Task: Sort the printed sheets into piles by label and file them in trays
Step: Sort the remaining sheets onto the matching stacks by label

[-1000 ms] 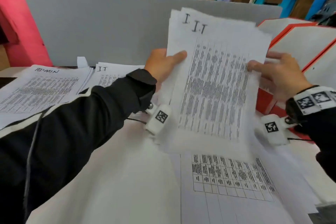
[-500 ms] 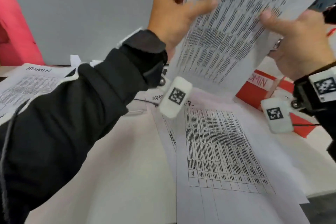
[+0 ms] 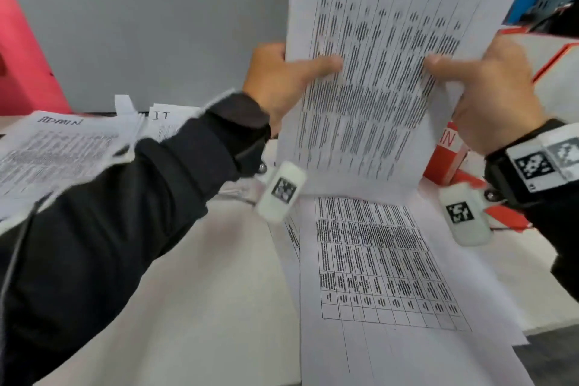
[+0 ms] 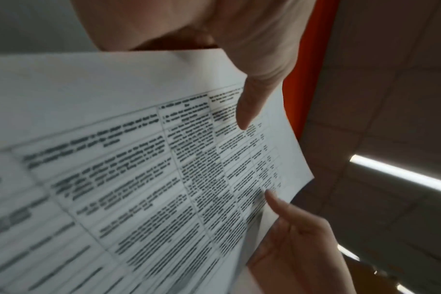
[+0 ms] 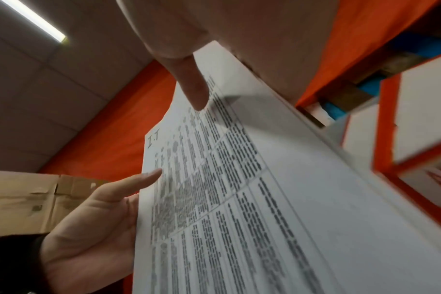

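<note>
I hold a stack of printed sheets marked "I.T" [image 3: 385, 72] upright above the desk, its bottom edge just over the papers below. My left hand [image 3: 282, 78] grips its left edge with the thumb across the front, and my right hand [image 3: 488, 88] grips the right edge the same way. The left wrist view shows the stack [image 4: 139, 169] with the left thumb on the print; the right wrist view shows the stack [image 5: 239, 189] with its "I.T" label and the right thumb on it. Red and white trays [image 3: 551, 72] stand at the right, one labelled in red [image 3: 448, 138].
Loose printed sheets [image 3: 376, 260] lie on the desk under the held stack. A pile marked "ADMIN" [image 3: 56, 147] and a pile marked "IT" [image 3: 163, 119] lie at the back left. A grey divider panel [image 3: 141, 34] stands behind the desk.
Both hands first raised the stack and tipped it right, then brought it down and squared it upright over the desk. The grips stay the same.
</note>
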